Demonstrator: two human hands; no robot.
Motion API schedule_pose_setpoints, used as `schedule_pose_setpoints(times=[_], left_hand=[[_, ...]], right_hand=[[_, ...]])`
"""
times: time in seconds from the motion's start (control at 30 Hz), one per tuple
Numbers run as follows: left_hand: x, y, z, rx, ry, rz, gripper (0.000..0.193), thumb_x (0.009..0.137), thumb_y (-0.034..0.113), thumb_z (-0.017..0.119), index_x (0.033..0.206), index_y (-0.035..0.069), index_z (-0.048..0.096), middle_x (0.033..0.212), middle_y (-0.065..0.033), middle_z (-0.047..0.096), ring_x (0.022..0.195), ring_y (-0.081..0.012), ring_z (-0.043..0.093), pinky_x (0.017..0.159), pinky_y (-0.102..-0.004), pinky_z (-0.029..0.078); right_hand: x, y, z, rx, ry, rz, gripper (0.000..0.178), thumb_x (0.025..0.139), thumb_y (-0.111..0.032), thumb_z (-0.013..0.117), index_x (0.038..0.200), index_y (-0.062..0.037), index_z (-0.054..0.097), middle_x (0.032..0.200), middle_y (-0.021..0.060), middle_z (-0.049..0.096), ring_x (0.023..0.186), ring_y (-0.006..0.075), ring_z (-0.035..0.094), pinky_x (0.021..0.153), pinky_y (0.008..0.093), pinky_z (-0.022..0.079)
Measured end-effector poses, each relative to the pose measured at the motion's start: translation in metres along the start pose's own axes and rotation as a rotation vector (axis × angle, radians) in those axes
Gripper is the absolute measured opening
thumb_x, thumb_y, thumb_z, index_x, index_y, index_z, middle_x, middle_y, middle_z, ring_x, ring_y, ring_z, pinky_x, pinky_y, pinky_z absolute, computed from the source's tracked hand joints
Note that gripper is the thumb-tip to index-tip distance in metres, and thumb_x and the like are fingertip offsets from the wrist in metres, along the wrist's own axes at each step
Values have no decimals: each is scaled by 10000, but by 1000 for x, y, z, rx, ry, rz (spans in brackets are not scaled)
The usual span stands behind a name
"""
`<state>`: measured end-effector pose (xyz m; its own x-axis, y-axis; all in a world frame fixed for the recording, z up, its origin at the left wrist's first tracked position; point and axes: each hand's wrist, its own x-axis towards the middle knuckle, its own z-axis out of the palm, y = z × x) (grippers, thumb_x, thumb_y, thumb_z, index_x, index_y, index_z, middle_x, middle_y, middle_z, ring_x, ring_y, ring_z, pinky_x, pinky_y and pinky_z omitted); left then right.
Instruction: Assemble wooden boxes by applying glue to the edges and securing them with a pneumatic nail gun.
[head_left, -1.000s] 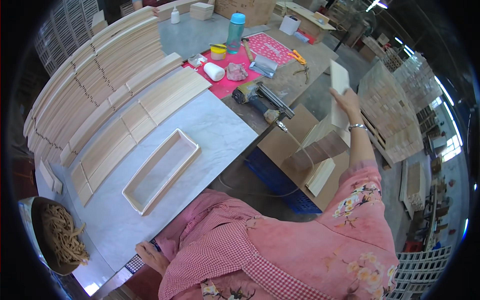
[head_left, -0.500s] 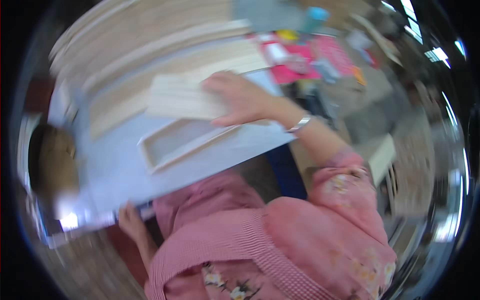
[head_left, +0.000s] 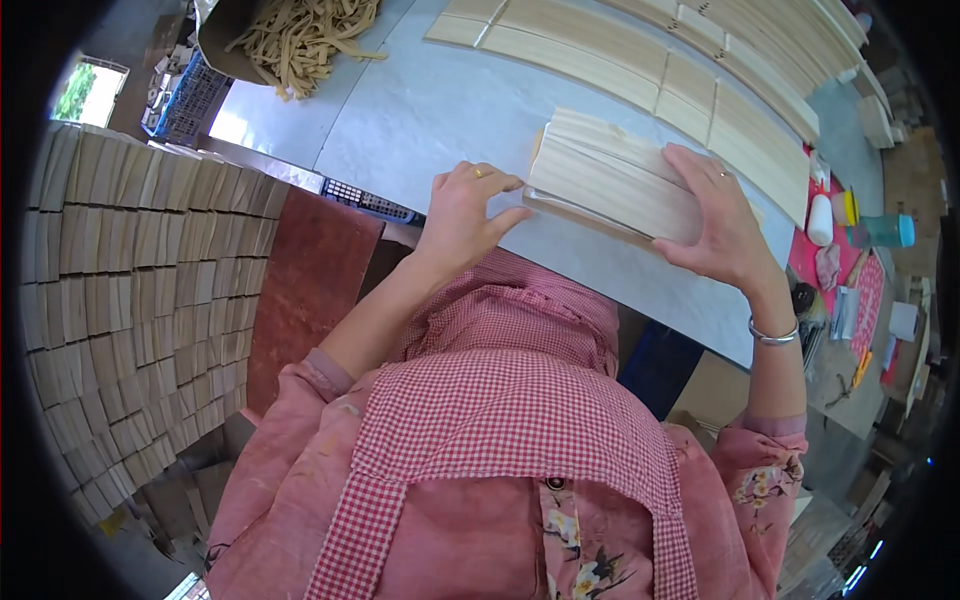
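Observation:
Pale, thin wooden boards (head_left: 615, 175) lie over a shallow wooden frame (head_left: 590, 216), whose near edge and left end show beneath them. My right hand (head_left: 715, 215) spans the right part of the boards, with its thumb on the near edge and its fingers on the far edge. At the left end, my left hand (head_left: 465, 215) is open. Its thumb and forefinger are spread around the near left corner, the fingertips at or just touching it. The inside of the frame is hidden under the boards.
Rows of flat wooden panels (head_left: 580, 55) cover the far side of the white table (head_left: 390, 110). Far left is a container of curled wood strips (head_left: 310, 40). Stacked wooden blocks (head_left: 140, 310) stand to my left. A teal bottle (head_left: 885, 231) is among clutter at right.
My left hand has come up from the table's near edge to the frame's left end. The boards, held above and behind the frame before, now rest over it under my right hand.

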<state>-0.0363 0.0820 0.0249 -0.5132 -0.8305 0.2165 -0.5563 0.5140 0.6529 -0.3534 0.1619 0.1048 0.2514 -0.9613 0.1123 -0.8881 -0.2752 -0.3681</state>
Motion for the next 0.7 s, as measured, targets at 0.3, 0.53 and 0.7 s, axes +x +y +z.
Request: schedule_pose_setpoints(times=[0.3,0.53,0.7], left_hand=[[-2,7,10,88,116,19,167,825,198,787,953,91,773,935,-30,719,906,-211,615,932,-346,406],[5,-3,15,218,111,200,112,824,119,784,920,65,767,915,-59,706,875,-252,607,890,-381,457],[1,9,3,265,97,213,70,847,70,750,904,32,734,880,-66,685,857,-242,602,939,-361,434]], right_hand=[[-2,6,16,-69,-33,-41,819,679,-228,812,1425,-55,519,1447,124,560,1295,287,534,1117,378,384],[-3,25,29,74,65,-111,778,607,-304,819,1292,-35,568,1298,144,620,1178,338,586,1067,457,415],[8,22,46,-150,2,-80,753,575,-331,846,1217,-91,536,1182,108,590,1099,301,585,1028,430,415]])
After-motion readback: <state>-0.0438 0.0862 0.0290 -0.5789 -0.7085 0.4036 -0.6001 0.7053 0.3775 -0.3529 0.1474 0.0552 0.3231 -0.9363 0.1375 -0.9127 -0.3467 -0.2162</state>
